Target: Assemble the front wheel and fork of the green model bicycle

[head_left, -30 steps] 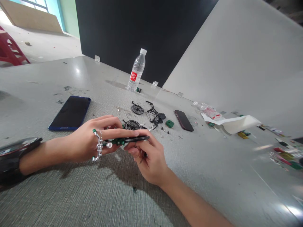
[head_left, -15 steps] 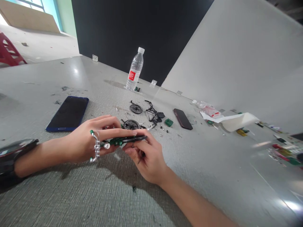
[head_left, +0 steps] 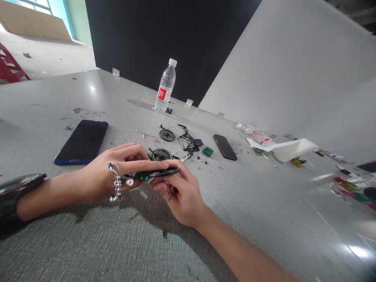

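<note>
Between my two hands is a small green model bicycle point(head_left: 143, 176), lying on its side. My left hand point(head_left: 102, 174) is closed around its frame, with the forefinger stretched along the top. The silver handlebar point(head_left: 117, 182) with green grips sticks out beneath that hand. My right hand point(head_left: 188, 196) pinches the end with the black wheel point(head_left: 169, 172). Something dark and thin shows inside the right fingers, too hidden to name. Just beyond the hands lie a loose spoked wheel point(head_left: 161, 155), another wheel point(head_left: 167, 135) and a black bicycle frame point(head_left: 188, 141).
A blue phone point(head_left: 82, 141) lies at the left and a dark phone point(head_left: 225, 147) at the right. A water bottle point(head_left: 165, 87) stands behind the parts. A small green block point(head_left: 208, 151), a lying bottle point(head_left: 256, 136) and white paper point(head_left: 293, 150) are farther right.
The view has shifted slightly, so the scene sits a little farther left. Both hands keep nearly the same hold on the model bicycle.
</note>
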Available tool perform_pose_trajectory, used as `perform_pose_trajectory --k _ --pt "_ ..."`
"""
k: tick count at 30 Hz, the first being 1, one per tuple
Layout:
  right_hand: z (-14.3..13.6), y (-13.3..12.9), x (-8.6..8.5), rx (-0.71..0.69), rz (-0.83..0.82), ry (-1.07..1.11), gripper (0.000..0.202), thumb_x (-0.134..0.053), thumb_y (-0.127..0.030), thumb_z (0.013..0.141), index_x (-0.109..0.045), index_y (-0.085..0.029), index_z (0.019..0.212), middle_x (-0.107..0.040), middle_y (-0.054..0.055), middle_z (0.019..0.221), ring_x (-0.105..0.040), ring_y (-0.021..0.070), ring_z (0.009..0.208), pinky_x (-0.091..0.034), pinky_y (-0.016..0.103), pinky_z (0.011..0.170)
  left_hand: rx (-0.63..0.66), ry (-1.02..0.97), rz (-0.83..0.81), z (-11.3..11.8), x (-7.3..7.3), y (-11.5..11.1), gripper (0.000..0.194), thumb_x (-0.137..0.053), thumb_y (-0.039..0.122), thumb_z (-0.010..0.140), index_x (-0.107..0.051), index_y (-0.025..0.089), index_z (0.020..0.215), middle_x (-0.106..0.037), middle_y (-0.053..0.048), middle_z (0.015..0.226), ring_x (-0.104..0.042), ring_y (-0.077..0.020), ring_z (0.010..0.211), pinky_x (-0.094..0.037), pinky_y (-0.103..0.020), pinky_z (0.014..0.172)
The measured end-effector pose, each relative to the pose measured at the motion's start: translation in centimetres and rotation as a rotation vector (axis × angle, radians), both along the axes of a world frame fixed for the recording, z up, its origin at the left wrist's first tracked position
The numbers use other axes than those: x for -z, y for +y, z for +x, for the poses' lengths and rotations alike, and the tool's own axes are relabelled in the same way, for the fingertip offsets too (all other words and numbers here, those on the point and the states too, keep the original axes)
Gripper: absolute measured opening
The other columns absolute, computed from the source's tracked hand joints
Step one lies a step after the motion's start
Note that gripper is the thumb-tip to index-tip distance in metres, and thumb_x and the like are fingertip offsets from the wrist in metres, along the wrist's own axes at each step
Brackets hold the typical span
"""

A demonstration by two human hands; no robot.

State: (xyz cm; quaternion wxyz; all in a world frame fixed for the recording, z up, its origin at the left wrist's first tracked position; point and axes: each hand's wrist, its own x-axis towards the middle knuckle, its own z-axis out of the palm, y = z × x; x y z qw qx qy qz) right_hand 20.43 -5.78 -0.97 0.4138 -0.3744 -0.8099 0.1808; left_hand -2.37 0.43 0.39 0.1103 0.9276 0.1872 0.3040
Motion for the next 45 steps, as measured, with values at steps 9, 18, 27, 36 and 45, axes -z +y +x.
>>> perform_pose_trajectory --k 9,18,27,36,45 --pt "0.0 -0.2 0.3 0.006 -0.011 -0.001 0.019 -0.050 -0.022 0.100 -0.061 -0.023 0.115 -0.056 0.010 0.124 -0.068 0.0148 0.081 -0.062 0.036 0.078 0.010 -0.015 -0.008 0.1 0.3 0.0 0.055 -0.050 0.013 0.095 -0.046 0.036 0.145 -0.058 -0.004 0.099 -0.054 -0.0172 0.082 -0.045 -0.029 0.074" --pt "-0.1 -0.1 -0.6 0.019 0.087 -0.017 0.015 -0.055 -0.019 0.095 -0.069 -0.023 0.100 -0.058 0.008 0.122 -0.065 0.0171 0.088 -0.060 0.032 0.070 -0.029 -0.041 0.055 0.1 0.2 -0.4 0.051 -0.049 0.016 0.097 -0.047 0.035 0.145 -0.060 -0.004 0.096 -0.054 -0.0159 0.079 -0.048 -0.028 0.072" --pt "0.1 -0.1 -1.2 -0.053 0.051 -0.027 0.018 -0.050 -0.016 0.096 -0.068 -0.020 0.095 -0.054 0.009 0.125 -0.062 0.0193 0.109 -0.058 0.035 0.088 -0.005 -0.056 0.045 0.3 0.2 -0.5 0.051 -0.049 0.015 0.098 -0.048 0.036 0.144 -0.060 -0.004 0.097 -0.055 -0.0163 0.083 -0.049 -0.028 0.074" --pt "-0.1 -0.2 -0.8 -0.017 -0.009 -0.001 0.032 -0.043 -0.023 0.101 -0.070 -0.022 0.084 -0.059 0.008 0.115 -0.063 0.0205 0.104 -0.060 0.039 0.085 0.004 -0.065 0.066 0.2 0.4 -0.3 0.052 -0.047 0.012 0.097 -0.049 0.035 0.144 -0.062 -0.004 0.095 -0.057 -0.0156 0.078 -0.050 -0.028 0.071" --pt "-0.1 -0.1 -0.7 0.001 -0.014 0.038 0.020 -0.048 -0.021 0.099 -0.068 -0.022 0.093 -0.059 0.007 0.114 -0.065 0.0177 0.092 -0.060 0.035 0.074 0.014 -0.048 0.053 0.2 0.5 -0.3 0.052 -0.052 0.015 0.096 -0.047 0.033 0.145 -0.061 -0.005 0.100 -0.056 -0.0178 0.084 -0.048 -0.030 0.073"
